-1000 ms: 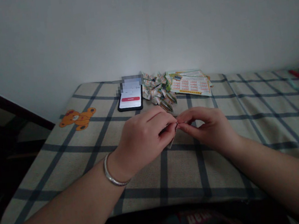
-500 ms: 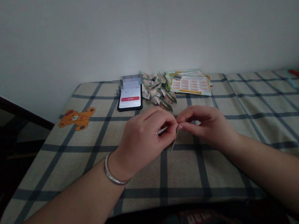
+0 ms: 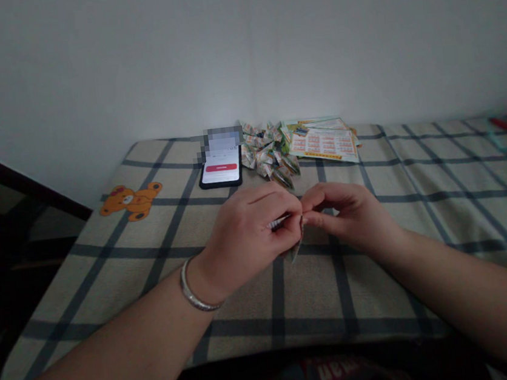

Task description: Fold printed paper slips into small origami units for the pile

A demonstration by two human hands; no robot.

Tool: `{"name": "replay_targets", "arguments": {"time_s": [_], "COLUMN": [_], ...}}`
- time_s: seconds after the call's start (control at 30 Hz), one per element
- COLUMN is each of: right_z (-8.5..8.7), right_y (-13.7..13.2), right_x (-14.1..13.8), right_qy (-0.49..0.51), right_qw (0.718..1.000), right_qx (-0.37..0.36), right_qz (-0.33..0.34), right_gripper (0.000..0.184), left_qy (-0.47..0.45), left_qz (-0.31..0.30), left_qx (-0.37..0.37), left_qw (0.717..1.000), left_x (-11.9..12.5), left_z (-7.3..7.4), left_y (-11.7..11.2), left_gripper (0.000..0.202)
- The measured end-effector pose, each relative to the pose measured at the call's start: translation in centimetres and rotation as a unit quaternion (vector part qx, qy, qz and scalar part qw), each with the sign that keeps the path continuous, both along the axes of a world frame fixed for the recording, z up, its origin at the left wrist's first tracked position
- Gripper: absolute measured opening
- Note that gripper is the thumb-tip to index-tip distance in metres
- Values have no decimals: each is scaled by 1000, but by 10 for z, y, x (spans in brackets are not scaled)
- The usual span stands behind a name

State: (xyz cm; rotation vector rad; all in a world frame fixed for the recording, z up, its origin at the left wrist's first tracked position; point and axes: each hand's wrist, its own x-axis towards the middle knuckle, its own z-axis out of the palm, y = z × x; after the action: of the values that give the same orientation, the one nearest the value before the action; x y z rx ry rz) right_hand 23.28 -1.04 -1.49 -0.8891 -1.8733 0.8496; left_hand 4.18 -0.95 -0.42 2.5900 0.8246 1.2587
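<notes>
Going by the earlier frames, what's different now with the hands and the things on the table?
The left hand has shifted slightly to the right, its bracelet with it. A little more of the paper shows below its fingers. Nothing was newly taken or let go: the right hand still pinches too. Phone, crumpled-looking pieces and flat cards stayed put.

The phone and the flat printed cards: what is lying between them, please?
In the head view, a cluster of folded papers lies between the phone and the flat printed cards.
</notes>
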Motion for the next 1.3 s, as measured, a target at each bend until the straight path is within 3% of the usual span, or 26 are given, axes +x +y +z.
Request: {"name": "replay_targets", "arguments": {"time_s": [0.3, 0.7, 1.03, 1.2, 1.3], "right_z": [1, 4, 3, 5, 6], "right_y": [-1, -1, -2, -1, -1], "right_x": [1, 1, 2, 3, 5], "right_qy": [9, -18, -27, 8, 23], "right_qw": [1000, 999, 998, 999, 998], "right_qx": [25, 34, 48, 27, 14], "right_qz": [0, -3, -14, -34, -48], "right_gripper": [3, 3, 6, 4, 3], "left_qy": [-57, -72, -66, -88, -82], "left_qz": [45, -20, -15, -60, -32], "left_qx": [-70, -136, -156, -190, -193], "left_qw": [995, 988, 985, 976, 977], "left_x": [2, -1, -1, -5, -4], "left_z": [1, -1, -2, -4, -5], "left_y": [-1, 6, 4, 3, 2], "left_gripper": [12, 5, 7, 22, 43]}}
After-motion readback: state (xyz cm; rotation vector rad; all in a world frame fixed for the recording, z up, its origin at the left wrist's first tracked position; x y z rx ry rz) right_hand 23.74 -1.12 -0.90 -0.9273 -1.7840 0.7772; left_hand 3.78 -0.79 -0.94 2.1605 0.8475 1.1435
